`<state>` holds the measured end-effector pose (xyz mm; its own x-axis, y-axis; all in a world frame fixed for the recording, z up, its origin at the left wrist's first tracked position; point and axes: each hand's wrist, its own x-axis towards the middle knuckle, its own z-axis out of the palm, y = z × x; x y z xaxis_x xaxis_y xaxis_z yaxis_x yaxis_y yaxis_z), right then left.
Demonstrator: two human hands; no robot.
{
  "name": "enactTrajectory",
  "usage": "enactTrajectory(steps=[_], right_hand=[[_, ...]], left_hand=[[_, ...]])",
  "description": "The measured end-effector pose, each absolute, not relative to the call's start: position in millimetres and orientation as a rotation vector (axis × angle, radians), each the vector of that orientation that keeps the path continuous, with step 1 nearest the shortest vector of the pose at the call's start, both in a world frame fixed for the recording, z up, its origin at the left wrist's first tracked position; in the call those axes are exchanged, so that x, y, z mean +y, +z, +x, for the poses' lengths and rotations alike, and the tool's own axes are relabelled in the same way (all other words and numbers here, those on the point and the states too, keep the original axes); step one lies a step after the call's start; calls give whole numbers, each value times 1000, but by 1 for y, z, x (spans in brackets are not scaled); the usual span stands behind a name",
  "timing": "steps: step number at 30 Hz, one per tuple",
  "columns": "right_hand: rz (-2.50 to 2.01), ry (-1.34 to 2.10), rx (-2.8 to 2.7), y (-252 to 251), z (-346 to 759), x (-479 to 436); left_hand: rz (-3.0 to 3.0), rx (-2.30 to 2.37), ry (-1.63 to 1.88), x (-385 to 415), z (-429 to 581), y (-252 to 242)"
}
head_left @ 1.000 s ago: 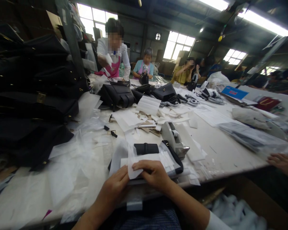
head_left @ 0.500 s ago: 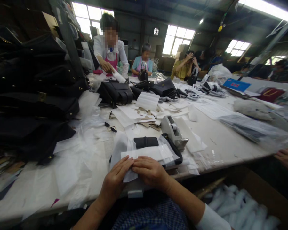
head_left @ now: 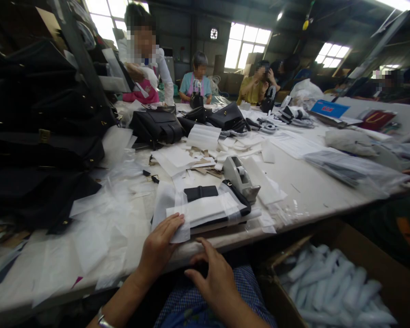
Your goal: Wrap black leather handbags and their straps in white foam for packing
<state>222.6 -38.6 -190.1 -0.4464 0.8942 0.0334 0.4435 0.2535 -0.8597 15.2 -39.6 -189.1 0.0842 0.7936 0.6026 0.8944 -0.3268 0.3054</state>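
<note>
A black bag [head_left: 200, 193] lies on the table in front of me, partly covered by white wrapping paper [head_left: 205, 208]. My left hand [head_left: 161, 239] rests with its fingers stretched out on the paper's near left corner. Just off the table edge, above my lap, my right hand [head_left: 213, 273] is held with thumb and fingers apart and nothing between them. Touching or close to the bag's right side is a grey tape dispenser [head_left: 239, 177]. Loose white sheets and scraps of card [head_left: 205, 169] lie behind the bag.
Black bags [head_left: 37, 136] are stacked high on the left. Crumpled clear film [head_left: 102, 214] spreads beside them. Below the table edge at right, a cardboard box [head_left: 276, 269] holds many white wrapped rolls [head_left: 335, 282]. Across the table several people work among black handbags [head_left: 157, 125].
My right hand has come off the paper and drawn back over my lap, its fingers opening. My left hand stays on the paper. The view has shifted slightly, showing more of the box.
</note>
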Motion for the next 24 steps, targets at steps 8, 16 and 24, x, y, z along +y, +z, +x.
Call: enactTrajectory(steps=[8, 16, 24], right_hand=[[-1315, 1315, -1737, -194, 230, -52], [-1182, 1460, -1548, -205, 216, -52], [-1226, 1260, -1245, -238, 192, -44]], left_hand=[[-2177, -1716, -1089, -39, 17, -190], [-2159, -1719, -1056, -38, 16, -193], [-2170, -1559, -979, -26, -11, -232]])
